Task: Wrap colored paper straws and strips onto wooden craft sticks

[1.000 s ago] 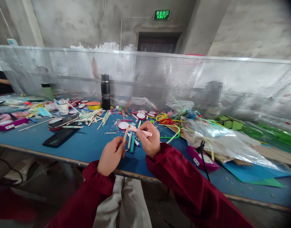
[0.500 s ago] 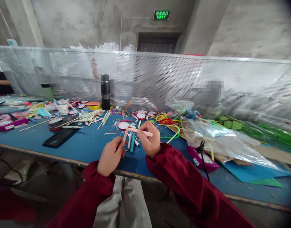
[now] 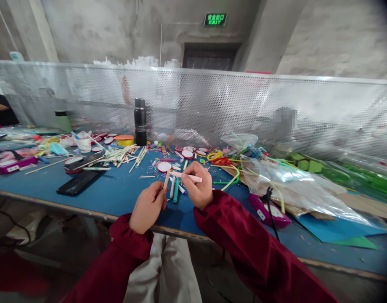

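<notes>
My left hand (image 3: 147, 208) is closed in a pinch on a flat wooden stick (image 3: 166, 180) that points up and away over the blue table (image 3: 117, 191). My right hand (image 3: 198, 185) is closed around a pink marker (image 3: 187, 176), whose tip meets the stick's upper end. Both hands hover just above the table's near edge. Several green and white markers (image 3: 175, 190) lie on the table right under the hands. A small white disc with a red rim (image 3: 164, 167) rests just beyond them.
A black phone (image 3: 77, 182) lies at the left. A black bottle (image 3: 140, 121) stands by the perforated metal screen (image 3: 212, 105). Wooden sticks (image 3: 124, 154), discs and coloured straws (image 3: 225, 162) litter the middle. Clear plastic bags (image 3: 291, 185) and a purple box (image 3: 269, 212) lie right. Another person's arm (image 3: 1, 110) shows far left.
Almost nothing has changed; my right hand has shifted the pink marker very slightly against the stick.
</notes>
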{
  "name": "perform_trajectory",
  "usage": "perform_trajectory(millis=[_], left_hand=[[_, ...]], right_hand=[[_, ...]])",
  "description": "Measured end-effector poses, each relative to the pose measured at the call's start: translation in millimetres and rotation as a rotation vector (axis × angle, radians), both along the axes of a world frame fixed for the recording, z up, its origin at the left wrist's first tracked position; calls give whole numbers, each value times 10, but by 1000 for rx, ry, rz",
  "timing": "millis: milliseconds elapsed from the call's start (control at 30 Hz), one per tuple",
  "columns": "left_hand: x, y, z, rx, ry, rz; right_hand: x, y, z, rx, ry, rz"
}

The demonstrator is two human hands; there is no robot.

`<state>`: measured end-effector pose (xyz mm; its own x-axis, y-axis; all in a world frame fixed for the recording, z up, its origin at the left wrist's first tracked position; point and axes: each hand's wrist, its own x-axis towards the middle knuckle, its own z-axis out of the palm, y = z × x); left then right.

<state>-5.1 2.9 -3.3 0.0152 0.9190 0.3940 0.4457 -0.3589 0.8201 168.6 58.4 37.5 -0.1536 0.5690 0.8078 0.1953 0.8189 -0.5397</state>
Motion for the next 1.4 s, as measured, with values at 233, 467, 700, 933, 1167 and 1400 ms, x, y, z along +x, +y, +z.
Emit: perform_trajectory(millis=[233, 467, 700, 933, 1167, 1400], left_hand=[[13, -15, 13, -1, -7, -1], [1, -15, 13, -3, 12, 1], [0, -14, 5, -3, 1, -1], [6, -26, 32, 2, 10, -5], [2, -17, 13, 3, 7, -3], [7, -24, 21, 5, -8, -6]], right_hand=[[1, -8, 16, 35, 13, -45], [-5, -2, 5, -21, 7, 12], [6, 0, 15, 27, -1, -16], [1, -14, 24, 34, 9, -47], [-13, -32, 43, 20, -5, -48], [-8, -26, 36, 23, -12, -22]])
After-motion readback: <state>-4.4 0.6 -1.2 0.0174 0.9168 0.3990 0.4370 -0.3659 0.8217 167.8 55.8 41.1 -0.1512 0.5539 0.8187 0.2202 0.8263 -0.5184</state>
